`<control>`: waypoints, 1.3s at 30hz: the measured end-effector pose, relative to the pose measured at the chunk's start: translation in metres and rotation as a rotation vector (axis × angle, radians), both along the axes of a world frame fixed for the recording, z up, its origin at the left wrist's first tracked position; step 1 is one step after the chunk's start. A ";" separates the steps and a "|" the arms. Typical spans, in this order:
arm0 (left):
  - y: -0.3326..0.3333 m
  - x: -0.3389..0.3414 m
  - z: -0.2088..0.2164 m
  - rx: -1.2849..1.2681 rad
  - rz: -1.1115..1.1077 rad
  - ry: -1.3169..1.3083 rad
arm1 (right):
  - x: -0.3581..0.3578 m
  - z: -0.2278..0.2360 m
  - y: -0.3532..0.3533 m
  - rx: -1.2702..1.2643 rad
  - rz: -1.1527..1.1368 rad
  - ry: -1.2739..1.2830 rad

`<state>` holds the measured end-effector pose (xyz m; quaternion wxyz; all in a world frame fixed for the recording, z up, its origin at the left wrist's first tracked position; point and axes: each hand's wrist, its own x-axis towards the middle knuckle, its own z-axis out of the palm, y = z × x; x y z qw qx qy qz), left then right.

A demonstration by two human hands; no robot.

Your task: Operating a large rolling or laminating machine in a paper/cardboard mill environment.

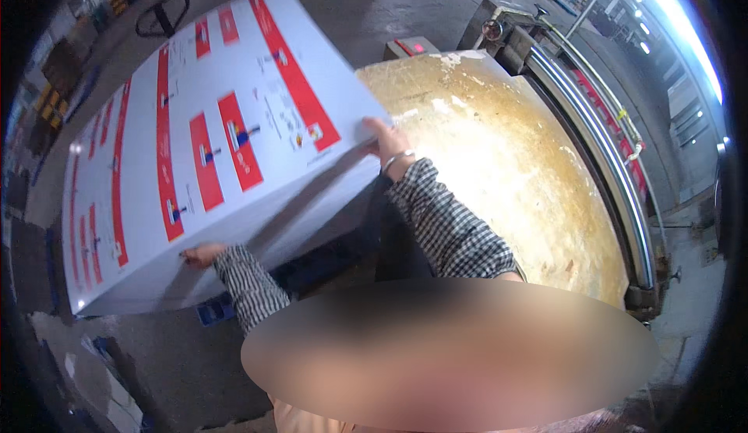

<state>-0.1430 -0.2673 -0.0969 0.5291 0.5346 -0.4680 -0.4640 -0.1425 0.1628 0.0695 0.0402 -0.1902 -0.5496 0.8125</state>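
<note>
A tall stack of large white printed sheets (292, 125) with red bands and small coloured pictures fills the left side. My right hand (387, 142) is closed at the stack's near right corner, its thumb over the top sheet. Farther left, my left hand (204, 255) is at the near edge of the same sheet with its fingers curled in; the fingertips are partly hidden. Both forearms wear black-and-white checked sleeves. Just right of my right hand lies a broad, worn, yellowish board (506, 176), bare and brightly lit.
A machine with a long shiny metal roller (596, 133) runs along the board's right side. Blue pallet parts (216, 311) show beneath the stack. Behind it stands a dark looped handle (162, 16). A small box (411, 47) sits beyond the board.
</note>
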 end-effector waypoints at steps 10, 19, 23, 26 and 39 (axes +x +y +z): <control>-0.078 0.071 0.109 0.615 -0.496 0.420 | 0.033 0.006 -0.002 -0.085 -0.019 -0.038; -0.207 -0.004 0.133 0.382 -0.798 0.664 | 0.038 0.025 -0.023 0.019 -0.409 0.036; -0.221 -0.004 0.157 0.407 -0.850 0.674 | 0.053 0.047 -0.053 0.111 -0.551 0.024; -0.230 -0.014 0.176 0.458 -0.872 0.598 | 0.073 0.050 -0.060 0.135 -0.646 0.068; -0.314 -0.036 0.187 0.534 -1.327 0.531 | 0.290 -0.020 -0.199 -0.066 -1.033 0.044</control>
